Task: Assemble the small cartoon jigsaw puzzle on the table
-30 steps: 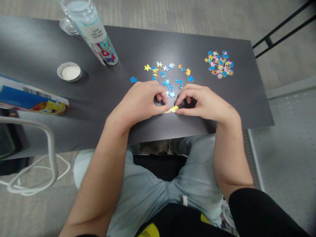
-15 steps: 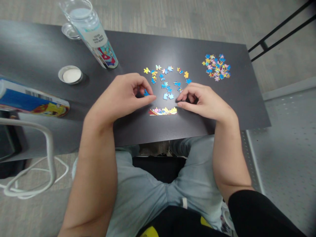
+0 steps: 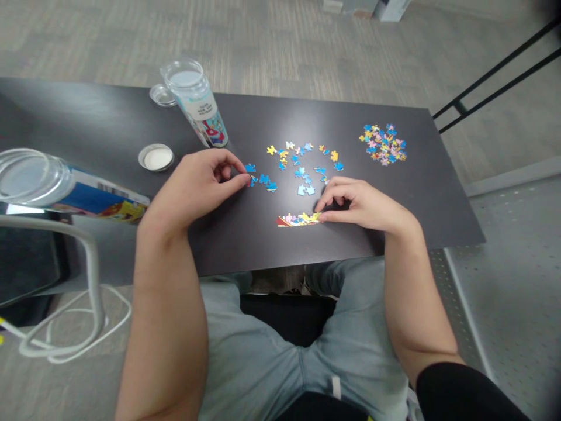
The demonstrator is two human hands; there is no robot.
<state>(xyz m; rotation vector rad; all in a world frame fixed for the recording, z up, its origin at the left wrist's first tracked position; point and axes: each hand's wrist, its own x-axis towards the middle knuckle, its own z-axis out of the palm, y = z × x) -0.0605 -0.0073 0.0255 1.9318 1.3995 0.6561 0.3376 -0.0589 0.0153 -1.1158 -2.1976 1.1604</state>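
A short joined strip of puzzle pieces (image 3: 298, 220) lies near the front edge of the dark table (image 3: 109, 128). My right hand (image 3: 362, 204) rests beside it, fingers curled, its fingertips pinching the strip's right end. My left hand (image 3: 197, 181) is farther left, thumb and forefinger pinched on a small blue puzzle piece (image 3: 250, 169). Loose blue and yellow pieces (image 3: 302, 164) are scattered just beyond both hands. A denser pile of mixed pieces (image 3: 384, 143) sits at the far right of the table.
An upright clear puzzle tube (image 3: 197, 105) stands at the back, its clear lid (image 3: 161, 95) behind it. A small white cap (image 3: 156, 158) lies left of my left hand. A second tube (image 3: 65, 187) lies on its side at the left edge. A white chair frame (image 3: 87, 257) is below left.
My left hand left the joined strip and moved up and left to pinch a blue piece. My right hand stayed by the strip's right end. The camera view tilted up.
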